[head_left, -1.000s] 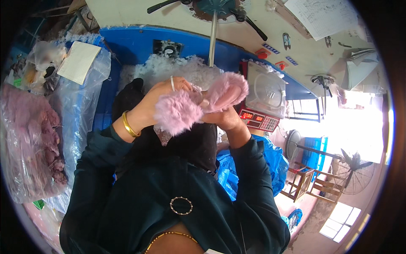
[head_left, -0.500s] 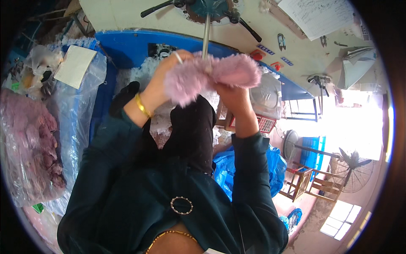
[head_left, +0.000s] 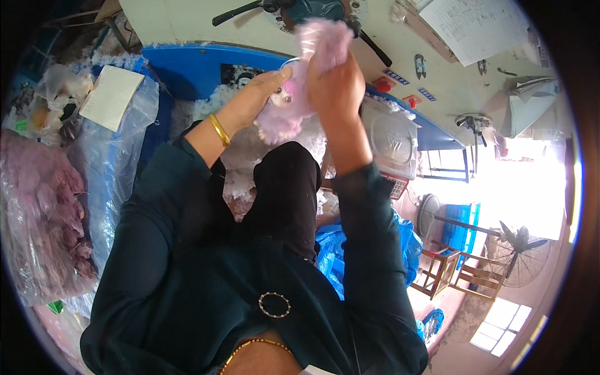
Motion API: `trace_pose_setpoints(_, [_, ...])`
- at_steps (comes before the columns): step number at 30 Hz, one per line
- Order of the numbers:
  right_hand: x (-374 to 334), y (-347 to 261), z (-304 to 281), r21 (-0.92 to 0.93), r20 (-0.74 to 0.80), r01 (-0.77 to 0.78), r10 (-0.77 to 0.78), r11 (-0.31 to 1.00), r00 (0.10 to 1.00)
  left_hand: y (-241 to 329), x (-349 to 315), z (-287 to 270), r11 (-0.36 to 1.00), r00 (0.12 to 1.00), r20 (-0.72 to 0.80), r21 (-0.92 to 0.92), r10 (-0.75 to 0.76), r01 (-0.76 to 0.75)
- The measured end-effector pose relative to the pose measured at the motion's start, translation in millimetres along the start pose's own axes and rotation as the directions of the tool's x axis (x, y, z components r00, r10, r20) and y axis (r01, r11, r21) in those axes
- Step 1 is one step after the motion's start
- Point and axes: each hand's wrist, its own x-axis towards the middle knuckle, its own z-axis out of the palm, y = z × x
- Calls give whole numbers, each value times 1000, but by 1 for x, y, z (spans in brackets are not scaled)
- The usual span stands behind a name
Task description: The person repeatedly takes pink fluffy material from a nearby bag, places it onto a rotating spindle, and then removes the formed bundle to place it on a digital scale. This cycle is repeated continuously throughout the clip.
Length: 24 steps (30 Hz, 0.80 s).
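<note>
A fluffy pinkish-purple plush toy hangs between my hands above my knees. Its pale face, with dark eyes and a pink patch, shows beside my left thumb. My left hand grips the face side, its thumb pressed on the fur. Higher up, my right hand is closed around the toy's other part, and some fur sticks out above the fist. The toy and my right hand cover the place of the metal tube below the dark machine fitting.
Ahead stands a pale machine table with a blue bin holding white stuffing. Black handles jut from the fitting. A bag of pink plush pieces lies left; a scale, wooden chairs and a fan stand right.
The plush toy has turned from lying crosswise to nearly upright, and its face now shows. My right hand has risen and moved slightly left; the metal tube has gone from sight.
</note>
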Motion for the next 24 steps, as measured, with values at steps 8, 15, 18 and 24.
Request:
trace_pose_setpoints(8, [3,27,22,121,-223,223,-192,967,956,-3,-2,-8,1000,1000,-10,17,3,-3])
trace_pose_setpoints(15, [-41,22,-17,727,76,-54,-2,684,997,3,-37,-4,878,985,70,445,159,-174])
trace_pose_setpoints(18, [-54,17,-20,749,257,-248,76,614,963,-1,-46,7,386,869,184,840,459,-382])
trace_pose_setpoints(24, [-28,6,18,716,-76,-156,298,681,952,-3,-39,33,-62,769,273,954,579,-292])
